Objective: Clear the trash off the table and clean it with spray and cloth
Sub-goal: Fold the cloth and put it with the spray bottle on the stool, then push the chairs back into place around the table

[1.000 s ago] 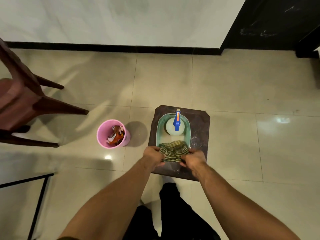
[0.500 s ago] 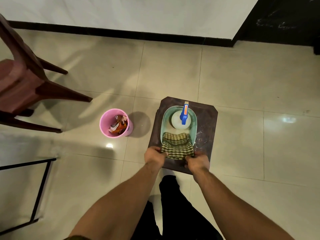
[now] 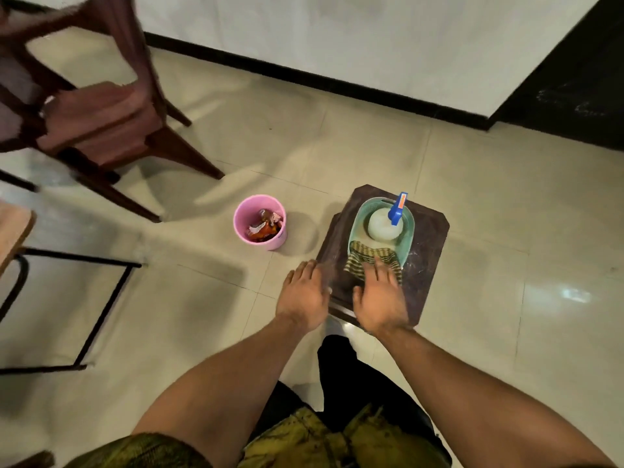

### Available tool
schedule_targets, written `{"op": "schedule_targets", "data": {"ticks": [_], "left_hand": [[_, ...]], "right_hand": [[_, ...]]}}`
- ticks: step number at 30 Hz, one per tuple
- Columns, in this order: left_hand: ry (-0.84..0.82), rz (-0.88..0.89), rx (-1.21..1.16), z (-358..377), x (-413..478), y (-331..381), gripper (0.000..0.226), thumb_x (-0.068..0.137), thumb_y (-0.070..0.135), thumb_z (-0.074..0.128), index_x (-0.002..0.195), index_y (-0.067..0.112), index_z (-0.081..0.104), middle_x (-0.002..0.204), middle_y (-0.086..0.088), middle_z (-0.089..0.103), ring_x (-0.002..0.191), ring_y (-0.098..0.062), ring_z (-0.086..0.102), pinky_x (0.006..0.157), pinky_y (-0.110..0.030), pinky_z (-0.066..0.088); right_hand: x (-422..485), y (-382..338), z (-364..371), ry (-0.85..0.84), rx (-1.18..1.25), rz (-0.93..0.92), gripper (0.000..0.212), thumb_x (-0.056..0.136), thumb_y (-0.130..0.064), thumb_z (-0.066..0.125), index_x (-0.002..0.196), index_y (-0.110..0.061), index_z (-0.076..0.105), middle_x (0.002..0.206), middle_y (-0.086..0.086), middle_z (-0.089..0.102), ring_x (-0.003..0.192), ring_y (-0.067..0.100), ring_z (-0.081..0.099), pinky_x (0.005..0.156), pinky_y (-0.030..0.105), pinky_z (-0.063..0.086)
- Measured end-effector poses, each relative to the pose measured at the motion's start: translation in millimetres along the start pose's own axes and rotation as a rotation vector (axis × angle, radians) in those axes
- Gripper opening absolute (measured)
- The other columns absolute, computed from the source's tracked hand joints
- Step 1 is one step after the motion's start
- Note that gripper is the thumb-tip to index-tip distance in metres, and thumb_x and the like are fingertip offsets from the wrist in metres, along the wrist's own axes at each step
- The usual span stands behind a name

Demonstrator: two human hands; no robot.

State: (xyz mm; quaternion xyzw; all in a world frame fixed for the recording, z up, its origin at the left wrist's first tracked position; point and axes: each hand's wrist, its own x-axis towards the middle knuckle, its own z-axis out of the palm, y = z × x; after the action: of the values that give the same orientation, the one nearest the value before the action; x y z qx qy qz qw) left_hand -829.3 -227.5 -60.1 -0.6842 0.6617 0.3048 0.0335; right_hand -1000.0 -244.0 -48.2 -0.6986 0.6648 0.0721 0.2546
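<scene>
Cloth: the green-and-yellow checked cloth hung over the near rim of the mint-green plastic basket on the small dark table.
Right hand: your right hand lay flat, fingers spread, fingertips on the cloth.
Left hand: your left hand was open, holding nothing.

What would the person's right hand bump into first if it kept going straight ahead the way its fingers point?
Probably the checked cloth: the right hand already has fingertips at its near edge. Beyond it stands the spray bottle in the green basket.

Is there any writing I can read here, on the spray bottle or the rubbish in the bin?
None readable.
Spray bottle: orange label on its blue trigger, too small and blurred.
Wrappers in the pink bin: print too blurred.
</scene>
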Motion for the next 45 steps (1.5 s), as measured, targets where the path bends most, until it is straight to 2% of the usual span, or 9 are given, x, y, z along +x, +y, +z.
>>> {"op": "schedule_targets", "data": {"ticks": [3,5,9,18,25,29,33,40,45], "left_hand": [[0.098,-0.073,-0.022,-6,-48,-33,0.061,0.106,0.042,0.030,0.159,0.013,0.021,0.168,-0.008,0.017,0.156,-0.025,0.013,0.127,-0.043,0.012],[0.183,-0.168,-0.044,-6,-87,-62,0.062,0.106,0.044,0.029,0.160,0.013,0.019,0.169,-0.007,0.013,0.156,-0.023,0.008,0.127,-0.042,0.008],[0.238,-0.379,-0.143,1,-176,-125,0.063,0.107,0.045,0.024,0.161,0.014,0.012,0.170,-0.005,0.005,0.157,-0.022,0.000,0.127,-0.041,0.002],[0.440,-0.855,-0.354,52,-405,-273,0.065,0.107,0.046,0.022,0.161,0.013,0.009,0.170,-0.006,0.003,0.157,-0.023,-0.003,0.127,-0.044,0.004],[0.624,-1.158,-0.465,75,-542,-352,0.065,0.107,0.044,0.023,0.162,0.013,0.009,0.170,-0.006,0.000,0.157,-0.022,-0.005,0.127,-0.042,0.000],[0.650,-1.265,-0.485,87,-595,-398,0.066,0.107,0.046,0.026,0.162,0.015,0.008,0.170,-0.004,-0.002,0.157,-0.021,-0.006,0.127,-0.043,0.001],[0.705,-1.370,-0.507,101,-665,-473,0.066,0.107,0.048,0.025,0.162,0.015,0.009,0.170,-0.004,-0.002,0.156,-0.020,-0.007,0.127,-0.042,0.000],[0.698,-1.513,-0.571,115,-787,-571,0.066,0.107,0.049,0.024,0.162,0.016,0.008,0.170,-0.003,-0.002,0.156,-0.019,-0.007,0.127,-0.042,-0.001],[0.733,-1.615,-0.597,136,-878,-624,0.065,0.107,0.047,0.024,0.162,0.016,0.008,0.170,-0.004,-0.002,0.157,-0.021,-0.007,0.127,-0.043,0.001]], "right_hand": [[-22,-46,7,-0.054,-0.097,-0.247,0.063,0.100,-0.040,0.036,0.156,-0.013,0.027,0.166,0.014,0.015,0.153,0.030,0.015,0.125,0.040,0.014],[-41,-79,19,-0.099,-0.153,-0.367,0.064,0.099,-0.043,0.036,0.156,-0.015,0.026,0.166,0.013,0.014,0.153,0.029,0.013,0.125,0.042,0.014],[-78,-150,51,-0.140,-0.265,-0.540,0.064,0.101,-0.044,0.035,0.158,-0.018,0.022,0.167,0.012,0.011,0.154,0.029,0.010,0.125,0.044,0.012],[-220,-334,160,-0.224,-0.485,-1.003,0.061,0.104,-0.044,0.028,0.160,-0.021,0.015,0.168,0.007,0.004,0.154,0.025,0.004,0.125,0.042,0.007],[-326,-470,240,-0.284,-0.583,-1.340,0.063,0.103,-0.044,0.031,0.160,-0.023,0.013,0.168,0.005,0.003,0.154,0.024,0.003,0.124,0.043,0.007],[-371,-531,286,-0.296,-0.623,-1.458,0.063,0.103,-0.045,0.030,0.160,-0.024,0.013,0.168,0.005,0.003,0.154,0.023,0.003,0.124,0.044,0.007],[-431,-612,353,-0.344,-0.639,-1.575,0.064,0.103,-0.046,0.031,0.160,-0.024,0.011,0.168,0.006,0.003,0.155,0.024,0.004,0.125,0.045,0.007],[-544,-729,438,-0.416,-0.641,-1.696,0.064,0.103,-0.047,0.032,0.160,-0.025,0.012,0.168,0.004,0.005,0.155,0.022,0.004,0.125,0.046,0.008],[-634,-788,496,-0.460,-0.686,-1.810,0.063,0.103,-0.046,0.031,0.159,-0.025,0.012,0.168,0.003,0.004,0.155,0.022,0.003,0.125,0.047,0.007]]}}
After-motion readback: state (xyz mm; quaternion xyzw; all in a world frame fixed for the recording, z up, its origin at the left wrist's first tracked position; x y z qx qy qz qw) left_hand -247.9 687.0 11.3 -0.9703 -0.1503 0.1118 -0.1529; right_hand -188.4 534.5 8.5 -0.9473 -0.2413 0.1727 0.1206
